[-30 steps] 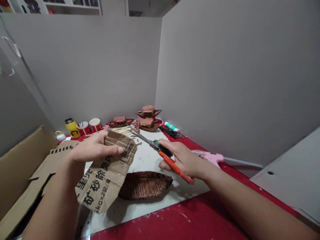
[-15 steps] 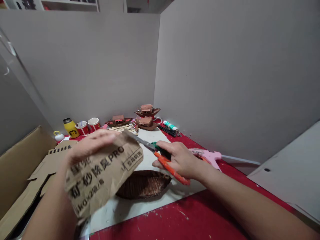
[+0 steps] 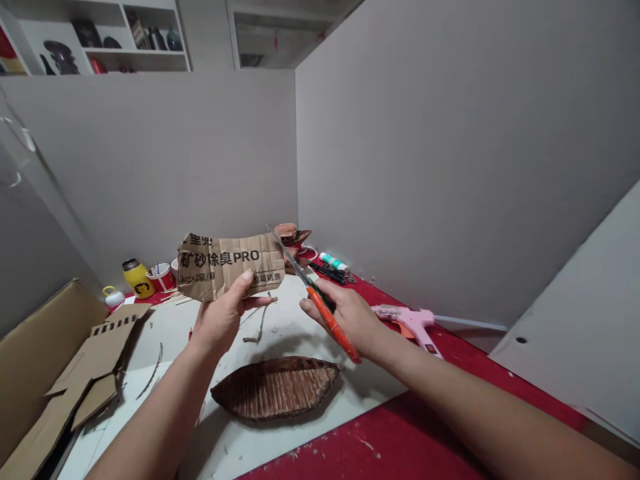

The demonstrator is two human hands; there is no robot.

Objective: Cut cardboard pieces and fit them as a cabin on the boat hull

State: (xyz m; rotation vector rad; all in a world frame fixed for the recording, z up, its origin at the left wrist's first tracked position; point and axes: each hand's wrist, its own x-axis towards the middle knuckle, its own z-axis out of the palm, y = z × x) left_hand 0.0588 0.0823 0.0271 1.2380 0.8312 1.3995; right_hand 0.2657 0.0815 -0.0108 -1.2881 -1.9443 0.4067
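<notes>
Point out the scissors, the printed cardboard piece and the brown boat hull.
Scissors (image 3: 321,307): head view, on the orange handle.
Printed cardboard piece (image 3: 229,267): head view, mid-face, on the printed side.
Brown boat hull (image 3: 275,393): head view, on the ribbed inside.

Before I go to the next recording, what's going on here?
The left hand holds up a piece of printed cardboard, and the right hand grips scissors. The blades are at the cardboard's right edge; whether they touch it is hard to tell. Nearer the person, a brown hull rests on a white board, held by neither hand. A pink glue gun lies off to the right.
</notes>
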